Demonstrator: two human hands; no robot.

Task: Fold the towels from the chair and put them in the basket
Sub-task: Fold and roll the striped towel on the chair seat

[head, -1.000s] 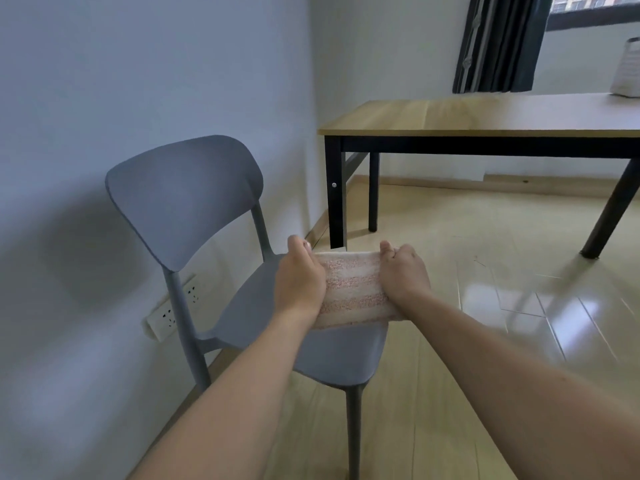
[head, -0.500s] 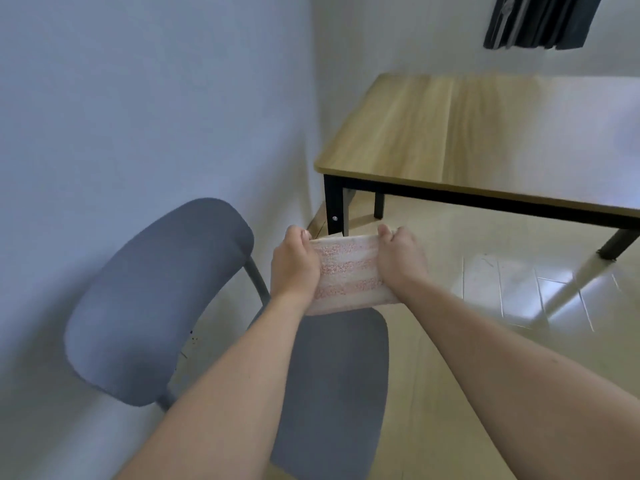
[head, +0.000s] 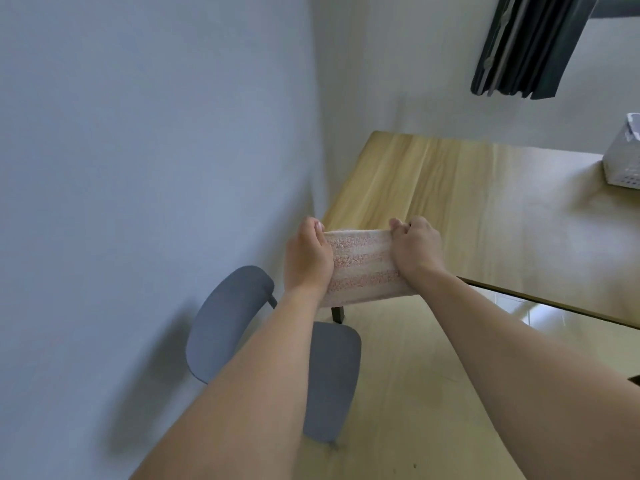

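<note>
Raised since the earlier frame, the folded towel (head: 362,268) now sits before the near-left corner of the table (head: 467,209), above the chair (head: 235,320). Left hand (head: 308,259) and right hand (head: 415,249) are closed on its two ends, holding it in the air. Basket (head: 623,157) stands far right on the table.

I see a towel (head: 360,268) in pale cream crossed by bands of speckled pink-red. The chair (head: 225,320) below it is a flat slate grey-blue. The table (head: 485,216) has a light wood-grain top with a dark edge. The basket (head: 623,161) on it is white, the curtain (head: 526,46) dark charcoal, the wall pale bluish-white, the floor glossy beige.
</note>
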